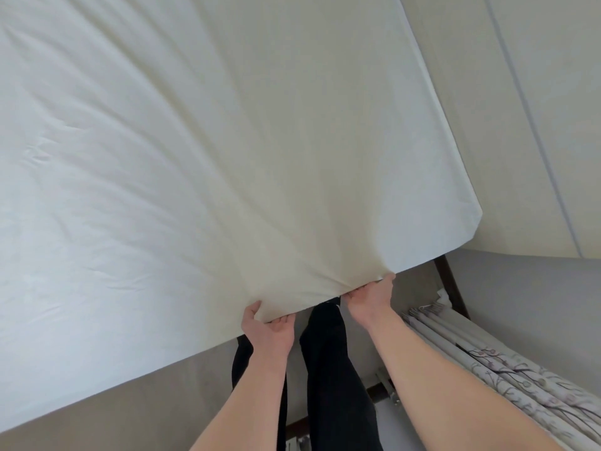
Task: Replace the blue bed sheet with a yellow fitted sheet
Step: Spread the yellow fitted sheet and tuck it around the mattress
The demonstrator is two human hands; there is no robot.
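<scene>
I count two hands at the near edge of one bed. My left hand [268,330] has its thumb on top and its fingers curled under the hem of the pale yellow fitted sheet [227,157], pinching it. My right hand [370,296] grips the same hem just beside it, fingers bunched into the cloth, with creases fanning up from both grips. The sheet covers the whole mattress top I can see and wraps the rounded far-right corner [473,216]. I see no blue sheet. Two dark trouser legs [331,369] stand below the edge, between my forearms. To the right lies one patterned curtain [507,369], gathered in folds, near the wall [520,125]. I can read no writing or labels. Open floor [113,402] runs along the bed's near side.
</scene>
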